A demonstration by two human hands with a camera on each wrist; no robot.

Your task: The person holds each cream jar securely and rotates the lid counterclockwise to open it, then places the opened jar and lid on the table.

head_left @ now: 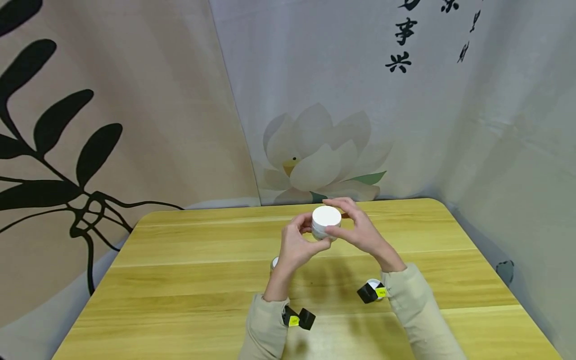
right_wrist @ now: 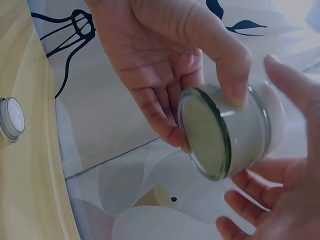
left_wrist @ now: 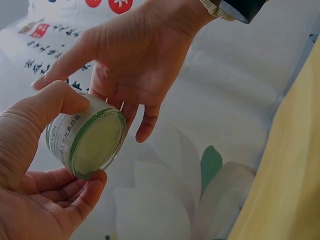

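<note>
A glass cream jar (left_wrist: 100, 137) with a white lid (head_left: 326, 216) is held up above the table, tilted, its pale green base showing in both wrist views. My left hand (head_left: 299, 242) grips it, thumb on the labelled side and fingertips at the base rim. Around the lid end my right hand (head_left: 360, 227) spreads its thumb and fingers apart. In the right wrist view a small gap shows between the right thumb (right_wrist: 287, 82) and the lid; whether the other fingers touch the jar is unclear.
On the wooden table (head_left: 202, 290), a small jar (right_wrist: 12, 120) with a white top stands beyond my left wrist. A round white item (head_left: 374, 283) is partly hidden by the right wrist camera (head_left: 367, 293). A printed curtain (head_left: 180, 100) hangs behind the table.
</note>
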